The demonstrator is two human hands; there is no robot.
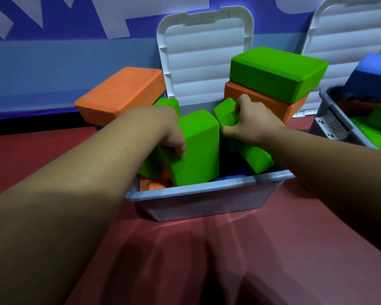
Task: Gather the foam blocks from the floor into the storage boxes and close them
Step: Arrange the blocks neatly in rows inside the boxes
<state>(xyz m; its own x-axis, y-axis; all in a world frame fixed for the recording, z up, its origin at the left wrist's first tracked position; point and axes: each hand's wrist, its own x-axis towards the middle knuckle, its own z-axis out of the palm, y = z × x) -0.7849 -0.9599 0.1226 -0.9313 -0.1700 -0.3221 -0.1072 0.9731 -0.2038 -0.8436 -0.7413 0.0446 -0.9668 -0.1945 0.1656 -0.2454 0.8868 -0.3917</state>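
Far left, an orange block (121, 93) lies flat beside the box; your forearm hides what it rests on. Your left hand (172, 133) has its fingers curled round the left face of the upright green block (196, 148), which stands in the grey storage box (207, 191) with its long axis near vertical. Orange and blue shapes in the box's dark bottom are hard to make out. The white lid (205, 62) stands open on the far side. Your right hand (251, 124) pinches the far end of the tilted green block (226, 114); its long axis runs far-left to near-right, with the low end inside the box. Further right, a flat green block (275, 71) lies on a second orange block (266, 102). The second box (330, 122) holds green blocks and is cut off by the right edge.
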